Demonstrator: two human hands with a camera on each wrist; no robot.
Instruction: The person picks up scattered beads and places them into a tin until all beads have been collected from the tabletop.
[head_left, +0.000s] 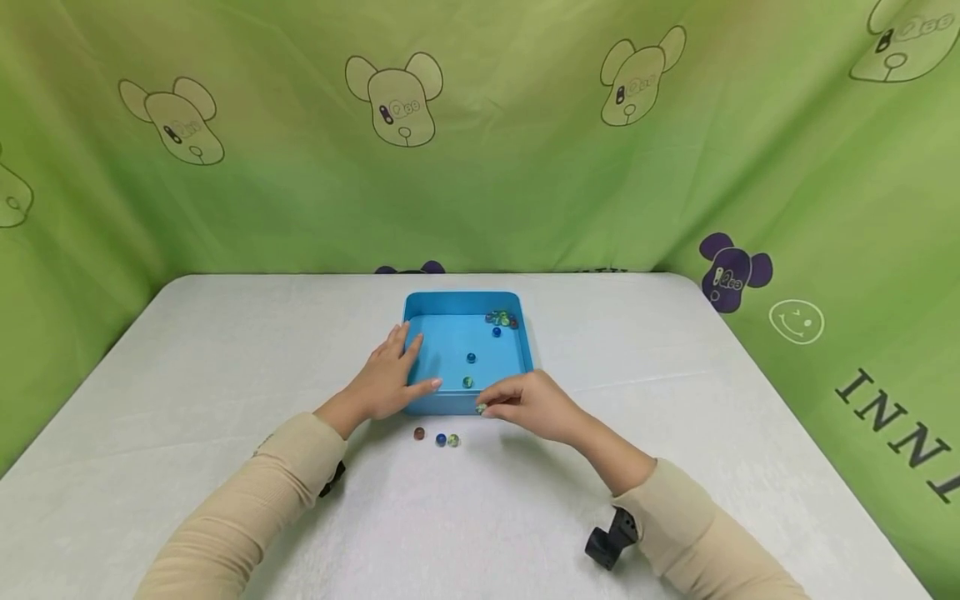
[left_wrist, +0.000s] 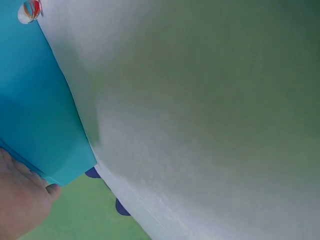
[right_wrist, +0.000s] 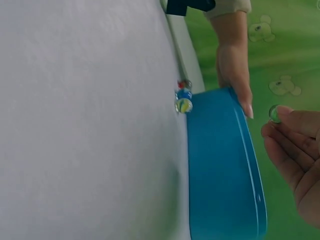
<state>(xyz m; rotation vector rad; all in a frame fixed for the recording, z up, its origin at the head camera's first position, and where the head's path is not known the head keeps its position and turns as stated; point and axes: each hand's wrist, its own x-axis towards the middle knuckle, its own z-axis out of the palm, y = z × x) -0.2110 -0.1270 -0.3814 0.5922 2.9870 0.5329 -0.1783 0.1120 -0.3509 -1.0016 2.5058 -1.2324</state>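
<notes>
My right hand (head_left: 540,406) pinches a clear green marble (right_wrist: 273,114) between thumb and fingertips, just above the front rim of a blue square box (head_left: 450,404). My left hand (head_left: 382,379) rests on the box's front left corner, fingers stretched along the left rim and thumb lying over the front rim. Inside the box, several marbles (head_left: 502,318) cluster in the far right corner. A blue marble (head_left: 471,358) and a green one (head_left: 468,382) lie nearer its front wall. Before the box sit a reddish-brown marble (head_left: 419,433), a blue marble (head_left: 441,440) and a yellow-green marble (head_left: 453,440).
A white cloth covers the table (head_left: 225,358) under the box. Green printed curtains (head_left: 300,200) stand behind it and at both sides. A black wrist mount (head_left: 611,537) hangs beneath the right sleeve.
</notes>
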